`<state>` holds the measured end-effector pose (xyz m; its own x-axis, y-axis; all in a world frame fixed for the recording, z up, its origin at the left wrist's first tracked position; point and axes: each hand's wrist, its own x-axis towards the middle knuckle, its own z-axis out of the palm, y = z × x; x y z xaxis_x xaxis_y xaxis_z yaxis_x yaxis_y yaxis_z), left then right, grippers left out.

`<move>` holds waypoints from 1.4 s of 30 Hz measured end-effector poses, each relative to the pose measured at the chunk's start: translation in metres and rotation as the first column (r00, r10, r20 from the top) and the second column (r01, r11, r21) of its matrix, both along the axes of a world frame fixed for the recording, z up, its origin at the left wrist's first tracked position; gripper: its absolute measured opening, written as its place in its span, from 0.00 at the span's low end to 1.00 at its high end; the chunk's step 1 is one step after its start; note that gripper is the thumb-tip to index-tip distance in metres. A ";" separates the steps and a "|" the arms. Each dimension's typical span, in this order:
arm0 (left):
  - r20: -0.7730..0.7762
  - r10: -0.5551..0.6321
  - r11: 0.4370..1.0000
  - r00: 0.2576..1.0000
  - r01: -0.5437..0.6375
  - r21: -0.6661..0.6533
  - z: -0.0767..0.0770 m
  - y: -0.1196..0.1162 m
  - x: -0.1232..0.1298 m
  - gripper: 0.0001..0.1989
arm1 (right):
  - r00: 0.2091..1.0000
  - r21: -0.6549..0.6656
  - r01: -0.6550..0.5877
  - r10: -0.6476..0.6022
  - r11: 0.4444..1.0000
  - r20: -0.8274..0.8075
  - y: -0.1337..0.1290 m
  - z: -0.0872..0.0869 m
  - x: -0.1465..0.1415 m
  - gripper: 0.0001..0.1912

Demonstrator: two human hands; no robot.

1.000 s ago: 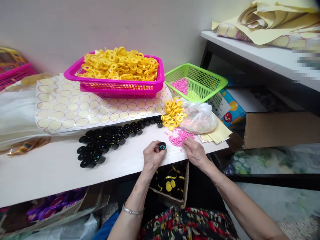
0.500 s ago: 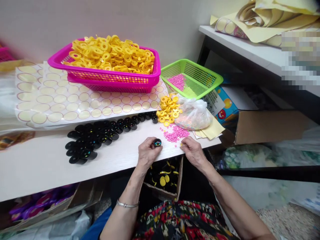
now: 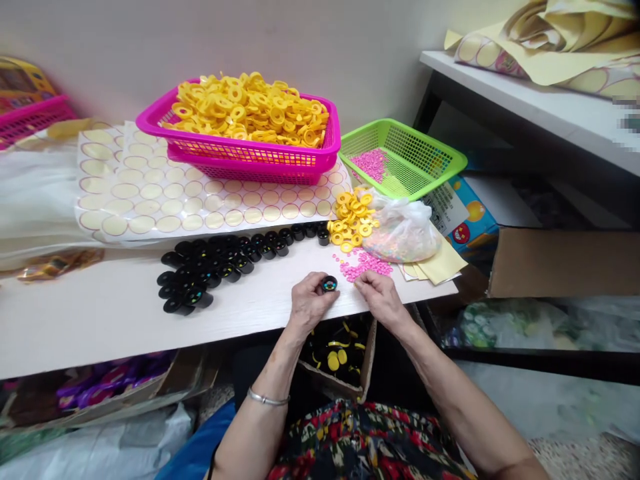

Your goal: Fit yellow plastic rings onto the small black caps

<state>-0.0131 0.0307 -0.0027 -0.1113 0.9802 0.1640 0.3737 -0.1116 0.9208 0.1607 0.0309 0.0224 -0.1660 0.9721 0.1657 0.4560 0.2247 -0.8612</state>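
My left hand [image 3: 311, 301] grips a small black round cup [image 3: 329, 285] between thumb and fingers, its top facing up with small coloured pieces inside. To its right, my right hand [image 3: 381, 298] is closed in a pinch; what its fingertips hold is too small to make out. Just beyond that hand lies a scatter of pink beads [image 3: 367, 265]. Yellow rings [image 3: 351, 223] are heaped behind the beads, beside a knotted clear bag [image 3: 405, 237] of small coloured pieces. Several more black cups [image 3: 220, 260] stand grouped on the white table [image 3: 265, 290] at the left.
A pink basket [image 3: 245, 148] full of yellow rings stands on oval-sticker sheets [image 3: 200, 207]. Behind the bag sits a green basket [image 3: 430, 177] with pink beads. Below the table edge, a cardboard box [image 3: 369, 363] holds black and yellow parts. A raised white shelf [image 3: 540, 107] juts in at right.
My right hand has moved left, closer to the black cup in my left hand. The whole view has shifted, so the table things appear further right.
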 end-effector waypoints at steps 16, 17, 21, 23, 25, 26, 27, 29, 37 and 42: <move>0.034 0.013 1.000 0.999 -0.014 0.017 -0.002 0.001 -0.001 0.12 | 0.672 0.210 -0.094 -0.094 0.973 0.735 -0.028 -0.007 -0.030 0.10; 0.028 0.013 1.000 1.000 -0.014 0.020 -0.002 0.001 -0.001 0.12 | 0.658 0.184 -0.073 -0.091 0.980 0.748 -0.025 -0.005 -0.030 0.10; 0.012 0.013 1.000 1.000 -0.013 0.027 -0.005 0.001 -0.001 0.12 | 0.638 0.040 0.005 -0.034 0.999 0.769 -0.016 0.006 -0.029 0.08; 0.016 0.011 1.000 1.000 -0.011 0.027 -0.005 0.001 -0.001 0.12 | 0.633 -0.032 -0.025 0.040 0.999 0.773 -0.014 0.010 -0.029 0.08; 0.018 0.007 1.000 1.000 -0.008 0.028 -0.005 0.001 -0.001 0.12 | 0.616 -0.061 -0.072 0.093 0.996 0.782 -0.013 0.013 -0.028 0.07; 0.017 0.008 1.000 1.000 -0.008 0.030 -0.005 0.001 -0.001 0.12 | 0.608 -0.052 -0.086 0.094 0.995 0.788 -0.013 0.013 -0.029 0.07; 0.016 0.009 0.999 1.000 -0.009 0.032 -0.005 0.000 -0.001 0.12 | 0.604 -0.030 -0.093 0.080 0.995 0.793 -0.014 0.013 -0.029 0.08; 0.012 0.010 0.999 1.000 -0.010 0.034 -0.004 0.000 -0.001 0.11 | 0.609 0.024 -0.084 0.032 0.996 0.793 -0.014 0.011 -0.029 0.08; 0.007 0.018 1.000 1.000 -0.018 0.014 -0.003 0.000 -0.001 0.11 | 0.727 0.164 -0.018 -0.100 0.986 0.679 -0.009 0.000 -0.021 0.09; 0.001 0.023 1.000 1.000 -0.023 0.005 -0.001 0.000 -0.001 0.12 | 0.787 0.205 -0.018 -0.112 0.979 0.606 -0.014 -0.005 -0.011 0.11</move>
